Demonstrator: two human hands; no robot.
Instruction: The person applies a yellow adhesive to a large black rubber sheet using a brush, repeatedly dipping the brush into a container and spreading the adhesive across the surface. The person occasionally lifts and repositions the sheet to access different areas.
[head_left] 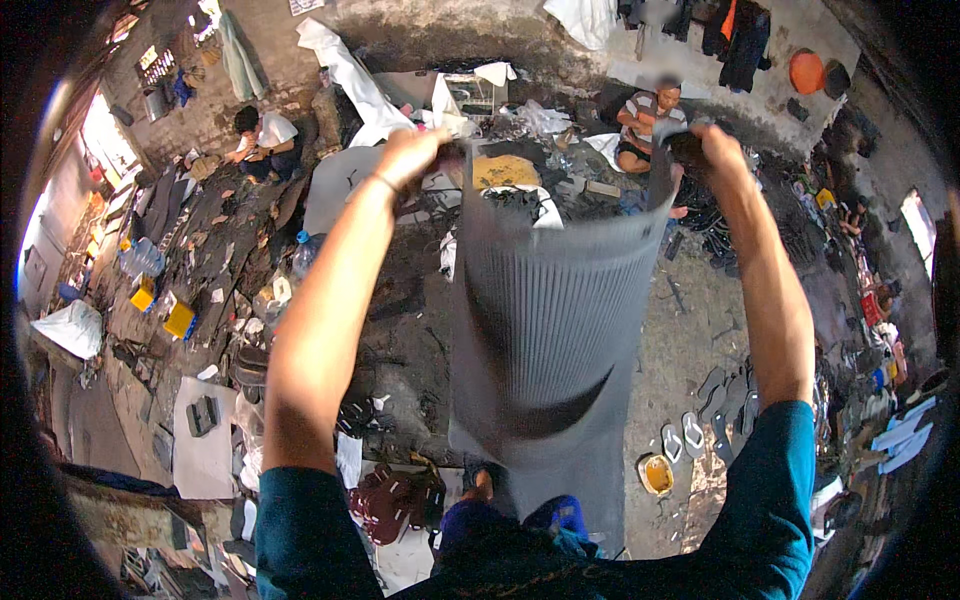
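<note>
With both arms raised, I hold up a long dark grey ribbed sheet [550, 300], which looks like rubber. My left hand [415, 158] is closed on its far left corner, and my right hand [718, 155] grips the far right corner. Between them the sheet sags in a curve, then drops toward my legs, where its lower part lies at my feet. Motion blurs the far edge and the corners, so the fingertips are not clear.
At right on the floor are a pair of white-soled flip-flops [682, 436] and a bowl of amber stuff [655, 474]. One person [265, 145] sits at far left, another [645, 125] at far right. A water bottle [304, 255], a yellow container [180, 320] and a pale board [205, 440] lie left among scraps.
</note>
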